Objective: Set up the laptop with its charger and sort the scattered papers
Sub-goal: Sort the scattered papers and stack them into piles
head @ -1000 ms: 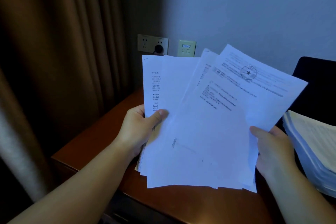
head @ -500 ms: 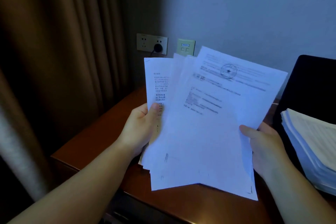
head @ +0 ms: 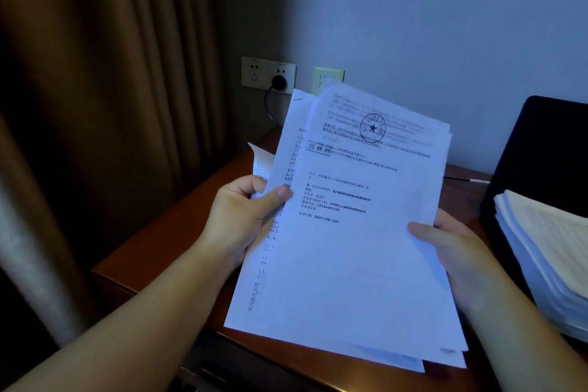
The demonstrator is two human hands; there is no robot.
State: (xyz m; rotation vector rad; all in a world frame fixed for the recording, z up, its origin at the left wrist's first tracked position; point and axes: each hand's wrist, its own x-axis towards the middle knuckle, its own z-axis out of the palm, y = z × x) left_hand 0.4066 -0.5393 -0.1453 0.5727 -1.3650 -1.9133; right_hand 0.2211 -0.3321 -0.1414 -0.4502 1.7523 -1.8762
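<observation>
White printed papers [head: 356,264], loosely overlapped and tilted, top sheet bearing a round star stamp [head: 372,127].

sheets [head: 350,264]: thin white paper, matt, smooth, printed in black with a round stamp
stack [head: 547,251]: white paper, matt, many layered edges showing
worktop [head: 178,232]: reddish-brown wood, smooth, with a soft sheen
curtain [head: 105,89]: brown cloth, matt, hanging in soft folds
wall [head: 429,25]: pale painted surface, matt and even
socket [head: 254,73]: smooth plastic plate, slight gloss
plug [head: 279,82]: black plastic, dull
laptop [head: 547,143]: black, matt; material unclear in the dim light
</observation>
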